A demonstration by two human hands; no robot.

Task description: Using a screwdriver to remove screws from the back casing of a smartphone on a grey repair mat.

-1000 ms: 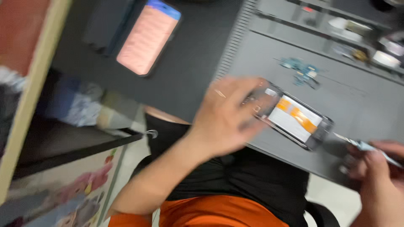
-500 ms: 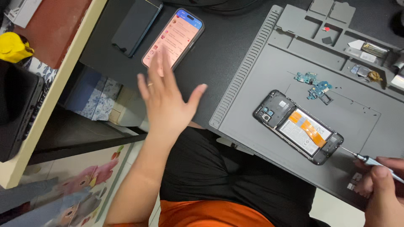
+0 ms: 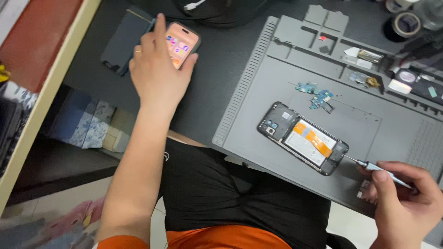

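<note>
My left hand [image 3: 159, 74] lies over the lit smartphone with the pink and orange screen [image 3: 181, 44], which sits on the dark table [image 3: 221, 78] near its far left corner, just beside a second, dark phone lying face down [image 3: 121, 39]. The fingers are spread and relaxed, not closed around the phone; the forefinger stretches along the phone's left edge and the thumb touches its near right side. To work the screen well I judge it best to keep the palm lifted so only one fingertip meets the glass, and to press lightly so the phone does not slide across the table.

My right hand [image 3: 406, 198] is closed in a pinch around a slim silver precision screwdriver [image 3: 383, 170], at the near right edge of the grey silicone repair mat [image 3: 369, 120]. The tip rests at the lower end of the opened black smartphone with its back cover off [image 3: 302, 137], which lies slantwise in the middle of the mat, its white battery with orange strips exposed. While my eyes are on the other phone, I judge that the screwdriver should stay still and light on its point, since a slip could scratch the board or scatter a screw.

Small blue-green circuit parts [image 3: 318, 96] lie just beyond the open phone, well clear of both hands. Rolls of tape [image 3: 405, 23] stand at the far right corner.
</note>
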